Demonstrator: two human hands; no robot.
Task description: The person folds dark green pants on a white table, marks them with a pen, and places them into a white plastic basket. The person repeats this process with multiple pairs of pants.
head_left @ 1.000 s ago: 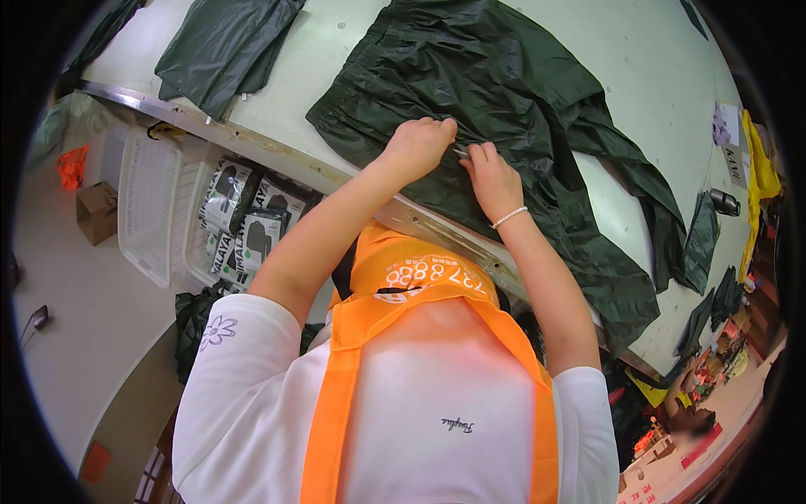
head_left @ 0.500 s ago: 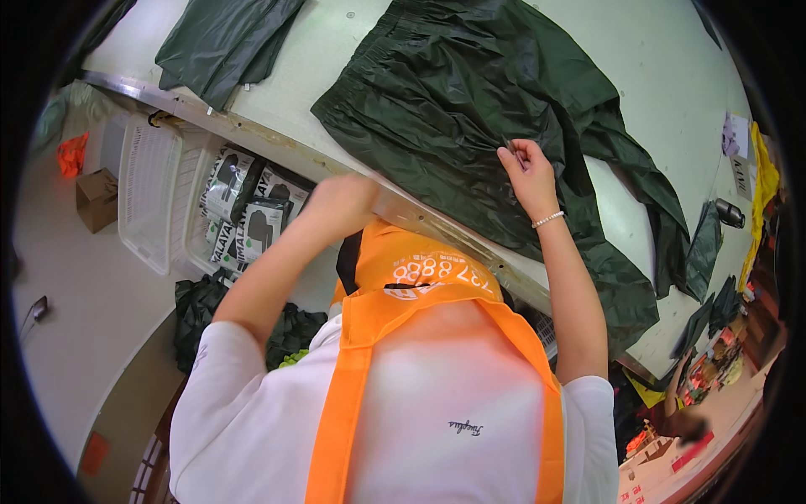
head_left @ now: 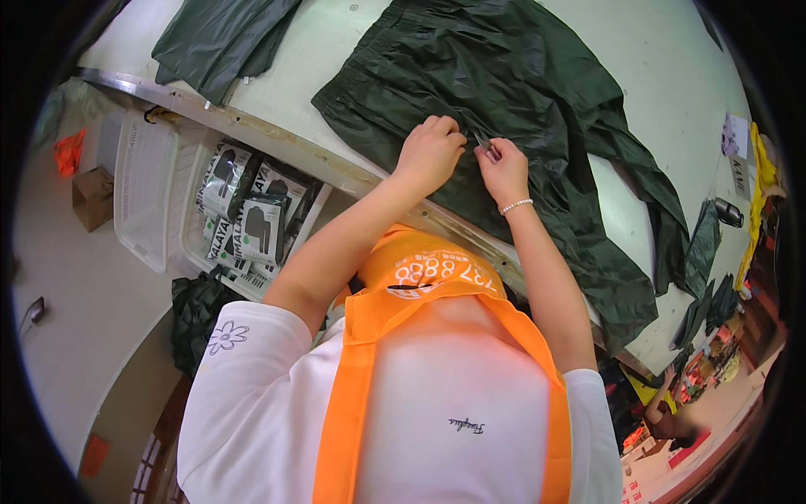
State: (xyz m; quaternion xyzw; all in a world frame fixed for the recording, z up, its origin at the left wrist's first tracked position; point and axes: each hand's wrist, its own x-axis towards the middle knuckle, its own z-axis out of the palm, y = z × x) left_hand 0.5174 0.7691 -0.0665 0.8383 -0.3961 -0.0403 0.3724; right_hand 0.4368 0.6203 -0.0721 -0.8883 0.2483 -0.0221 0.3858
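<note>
Head view, looking straight down over an orange apron (head_left: 437, 353) worn on a white t-shirt; both hands busy on a dark green garment (head_left: 520, 109) spread across a pale worktable (head_left: 672, 59); left hand (head_left: 430, 151) curled, fingers drawn together and pinching the shiny fabric near its middle; right hand (head_left: 504, 166), beaded bracelet at the wrist, pinched shut on the same fold, just beside the left, fingertips almost meeting; something small and greyish between them (too small to tell what); garment lying flat with its lower edge hanging over the table's near side; second dark green piece (head_left: 222, 38) folded at the upper left, well apart; under the table, clear plastic bins (head_left: 147, 189) and packaged items (head_left: 252, 223); dark bag (head_left: 197, 311) on the floor nearby.
</note>
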